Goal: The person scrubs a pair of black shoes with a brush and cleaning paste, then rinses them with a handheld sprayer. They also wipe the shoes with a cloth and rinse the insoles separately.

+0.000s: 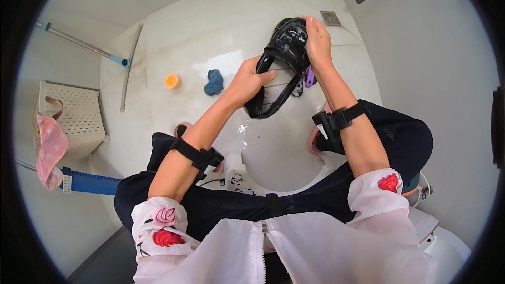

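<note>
A wet black strappy shoe point(290, 37), streaked with whitish suds, is held up in front of me, toe pointing away. My left hand point(250, 79) grips its near left side, with the thumb reaching over the strap into the opening. Along the far right side of the toe, my right hand point(318, 43) is pressed with its fingers extended. A purple handle point(310, 77) shows just behind the shoe; what it belongs to is mostly hidden. Below the shoe, between my legs, is a pale round basin point(284, 154) with panda pictures on its near side.
On the wet floor lie a blue cloth point(214, 83) and a small orange-topped container point(172, 81). A floor squeegee point(125, 63) leans at the left, near a perforated laundry basket point(79, 118) with a pink cloth point(51, 142). A drain grate point(330, 18) is at the far right.
</note>
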A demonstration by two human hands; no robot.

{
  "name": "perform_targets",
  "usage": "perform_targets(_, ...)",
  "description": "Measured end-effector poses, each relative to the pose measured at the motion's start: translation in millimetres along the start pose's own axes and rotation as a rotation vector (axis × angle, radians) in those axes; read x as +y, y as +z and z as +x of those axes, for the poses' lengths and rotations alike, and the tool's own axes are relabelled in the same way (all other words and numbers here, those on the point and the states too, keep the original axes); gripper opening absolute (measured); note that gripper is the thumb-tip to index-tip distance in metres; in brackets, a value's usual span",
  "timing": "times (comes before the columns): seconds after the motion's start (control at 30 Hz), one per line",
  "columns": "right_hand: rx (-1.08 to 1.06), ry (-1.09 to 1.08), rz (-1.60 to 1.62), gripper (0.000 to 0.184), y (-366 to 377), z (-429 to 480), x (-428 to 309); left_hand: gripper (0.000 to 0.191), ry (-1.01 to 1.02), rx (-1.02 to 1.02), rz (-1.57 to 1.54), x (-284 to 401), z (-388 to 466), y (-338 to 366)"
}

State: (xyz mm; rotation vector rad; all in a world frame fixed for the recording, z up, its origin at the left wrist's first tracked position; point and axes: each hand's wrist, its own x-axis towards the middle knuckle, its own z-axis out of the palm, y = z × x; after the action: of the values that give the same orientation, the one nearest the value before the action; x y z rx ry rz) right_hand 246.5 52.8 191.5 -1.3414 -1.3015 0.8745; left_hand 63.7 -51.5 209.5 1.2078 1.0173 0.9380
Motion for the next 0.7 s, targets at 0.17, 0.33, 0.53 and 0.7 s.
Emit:
perform_targets(0.17,-0.103,-0.521,-0.209,0.065,56.5,-86.5,3.0,0.020,-0.208,0.235,-0.455,-1.5,9.8,-15.3)
perform_targets(0.33,-0.190,-0.442,-0.416,0.068,72.7,-144.1,-39.7,0.019,-0.171,0.288,-0.623,0.3,11.0,-45.2)
perform_targets(0.53,-0.094,-0.399,-0.581,0.046,68.4,-37.8,-70.1,0.023,-0.195,0.190,-0.607,-23.5,9.2,-28.1)
perform_targets(0.7,-0.320,-0.610,-0.520,0.064,77.4,-149.2,-61.7,0.025,-0.195,0.279,-0.719,-30.4,19.3,-62.4)
